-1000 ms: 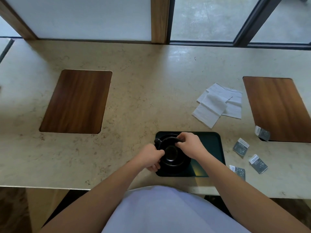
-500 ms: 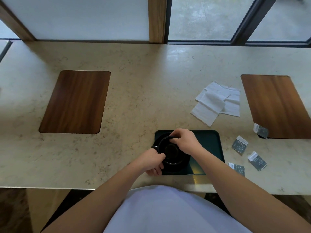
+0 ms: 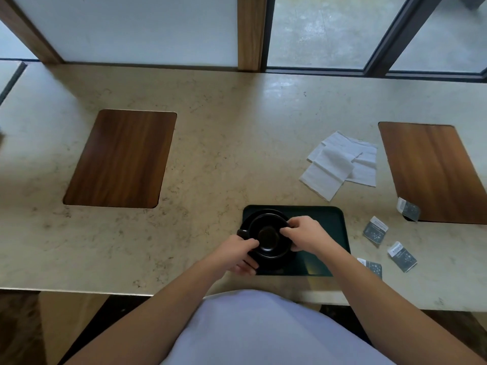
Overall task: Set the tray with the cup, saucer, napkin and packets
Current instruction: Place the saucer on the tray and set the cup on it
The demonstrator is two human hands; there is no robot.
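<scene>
A black cup (image 3: pixel 268 237) stands on a black saucer (image 3: pixel 257 214) at the left end of the dark tray (image 3: pixel 326 222), its handle pointing left. My left hand (image 3: pixel 235 254) grips the cup's near-left side. My right hand (image 3: pixel 303 237) pinches the cup's right rim. White napkins (image 3: pixel 340 164) lie spread on the counter beyond the tray. Several grey packets (image 3: pixel 375 229) lie on the counter right of the tray, one (image 3: pixel 408 212) at the edge of the right wooden panel.
The stone counter (image 3: pixel 210 159) has two wooden inset panels, one at the left (image 3: pixel 121 159) and one at the right (image 3: pixel 432 172). A window frame and wooden post run along the far edge. The counter's near edge is just below the tray.
My right hand has shifted from the cup's far rim round to its right side. The left hand stays at the near-left of the cup. The camera view has shifted slightly.
</scene>
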